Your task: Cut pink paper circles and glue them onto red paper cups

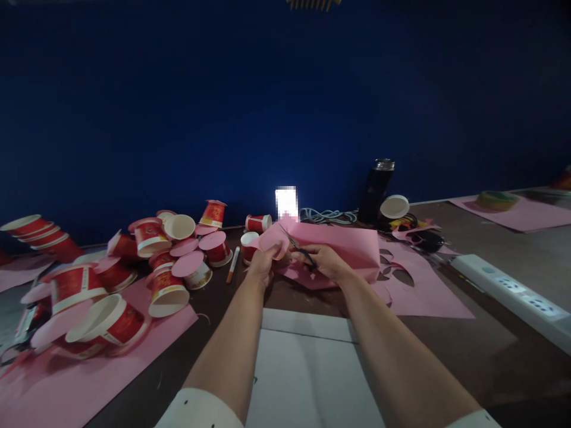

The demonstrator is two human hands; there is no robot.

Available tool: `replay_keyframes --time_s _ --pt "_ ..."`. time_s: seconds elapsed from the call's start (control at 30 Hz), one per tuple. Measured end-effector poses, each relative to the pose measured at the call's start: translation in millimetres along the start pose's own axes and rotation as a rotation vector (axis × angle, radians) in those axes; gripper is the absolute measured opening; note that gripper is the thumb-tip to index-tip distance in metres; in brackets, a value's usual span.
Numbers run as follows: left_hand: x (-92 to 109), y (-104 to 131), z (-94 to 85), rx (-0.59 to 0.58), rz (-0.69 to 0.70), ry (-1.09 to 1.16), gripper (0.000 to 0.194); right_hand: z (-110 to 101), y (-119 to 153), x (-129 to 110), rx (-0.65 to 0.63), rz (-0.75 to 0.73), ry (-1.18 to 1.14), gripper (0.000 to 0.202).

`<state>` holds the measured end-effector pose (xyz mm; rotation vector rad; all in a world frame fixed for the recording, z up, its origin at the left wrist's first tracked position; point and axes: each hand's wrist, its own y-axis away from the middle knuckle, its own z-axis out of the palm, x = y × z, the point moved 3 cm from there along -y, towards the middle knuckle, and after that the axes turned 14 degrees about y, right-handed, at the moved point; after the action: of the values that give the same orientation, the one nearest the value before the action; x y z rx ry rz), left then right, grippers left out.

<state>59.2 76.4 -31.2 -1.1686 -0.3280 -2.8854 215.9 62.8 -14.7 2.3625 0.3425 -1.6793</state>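
My left hand (266, 263) pinches the edge of a pink paper piece (273, 239) with a rounded outline. In my right hand (327, 263) are dark-handled scissors (306, 255), their blades pointing up and left beside the piece. A larger folded pink sheet (352, 245) lies under and behind my right hand. Just left of my left hand, a red and white paper cup (248, 245) stands on the dark table. How far the blades are apart is too small to tell.
Several red cups (154, 236), some with pink discs, crowd the left. A marker (232, 265) lies beside them. Behind are a black flask (376, 189) and a coiled cable (328, 216). Cut pink paper (428, 285) and a power strip (513, 294) lie right; a white board (307, 362) is in front.
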Motion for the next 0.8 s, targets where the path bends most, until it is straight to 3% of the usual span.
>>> replay_keyframes --time_s 0.27,0.47,0.8 --pt "1.3 -1.5 0.3 -0.048 0.069 -0.035 0.047 -0.3 1.3 -2.8 0.008 0.004 0.008 0.048" --pt "2.3 1.7 1.0 -0.020 0.009 -0.059 0.044 -0.1 3.0 -5.4 -0.005 0.004 0.011 0.046" --pt "1.4 1.3 2.1 -0.055 0.042 -0.021 0.040 -1.1 2.7 -3.4 0.001 -0.001 0.038 0.048"
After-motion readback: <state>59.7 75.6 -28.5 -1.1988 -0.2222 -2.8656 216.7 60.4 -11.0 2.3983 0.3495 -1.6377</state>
